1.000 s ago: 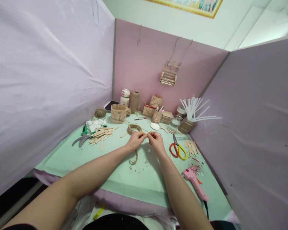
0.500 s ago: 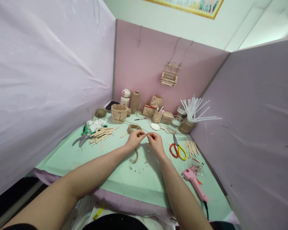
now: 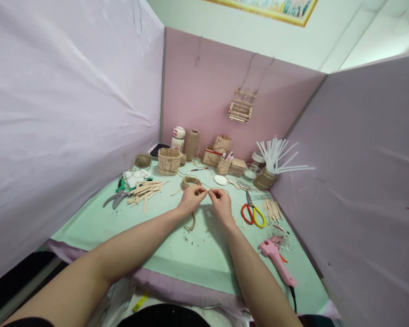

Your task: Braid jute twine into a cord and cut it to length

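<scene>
Above the middle of the green-covered table, my left hand and my right hand meet fingertip to fingertip. Both are closed in a pinch on thin jute twine, mostly hidden by the fingers; a loop of it shows behind the right hand. Just beyond my left hand lies a coil of jute rope. A loose rope end hangs or lies below the left wrist, its tip frayed. Right of my right hand rest scissors with one red and one yellow handle.
Pruning shears and wooden sticks lie left. A pink glue gun with a cord lies front right. Behind stand a woven-looking basket, a twine cone and white glue sticks in a pot. Fabric-covered partitions enclose the table.
My right hand has shifted very slightly, its fingers still pinched against the left's. The loose rope end has moved a little. Everything else stays in place.
</scene>
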`<action>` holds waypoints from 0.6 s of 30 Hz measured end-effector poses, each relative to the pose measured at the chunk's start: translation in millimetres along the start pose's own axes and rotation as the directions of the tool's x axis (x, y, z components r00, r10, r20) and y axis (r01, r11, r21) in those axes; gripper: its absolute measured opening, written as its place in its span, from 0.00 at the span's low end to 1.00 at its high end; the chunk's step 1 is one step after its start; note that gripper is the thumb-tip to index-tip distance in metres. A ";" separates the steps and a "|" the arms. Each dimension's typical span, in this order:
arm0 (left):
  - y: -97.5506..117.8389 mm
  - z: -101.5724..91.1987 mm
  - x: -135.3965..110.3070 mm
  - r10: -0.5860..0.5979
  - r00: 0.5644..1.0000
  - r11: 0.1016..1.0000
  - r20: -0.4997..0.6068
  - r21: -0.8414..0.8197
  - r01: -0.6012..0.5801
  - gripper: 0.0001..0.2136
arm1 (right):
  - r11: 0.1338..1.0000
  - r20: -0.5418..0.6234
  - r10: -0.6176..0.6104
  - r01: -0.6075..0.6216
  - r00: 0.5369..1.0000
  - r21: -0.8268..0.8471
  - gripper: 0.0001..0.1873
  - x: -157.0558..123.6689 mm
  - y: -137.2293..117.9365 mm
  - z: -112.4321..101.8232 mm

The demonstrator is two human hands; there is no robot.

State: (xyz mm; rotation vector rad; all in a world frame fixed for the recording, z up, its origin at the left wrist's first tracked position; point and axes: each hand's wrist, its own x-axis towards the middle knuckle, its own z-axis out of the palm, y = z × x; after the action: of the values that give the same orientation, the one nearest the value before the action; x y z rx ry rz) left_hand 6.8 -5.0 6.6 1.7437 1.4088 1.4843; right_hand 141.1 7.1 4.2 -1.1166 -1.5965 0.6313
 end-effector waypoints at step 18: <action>-7.1 3.5 3.9 -0.221 0.961 0.892 0.165 -0.364 0.268 0.10 | 0.925 0.194 0.278 -0.317 0.941 0.211 0.12 2.0 4.3 1.1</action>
State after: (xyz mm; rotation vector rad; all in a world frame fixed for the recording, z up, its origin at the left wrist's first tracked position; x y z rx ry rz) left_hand 6.7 2.0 1.4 1.3350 1.1348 1.3809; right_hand 141.6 10.9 1.1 -1.1575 -1.4463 1.1130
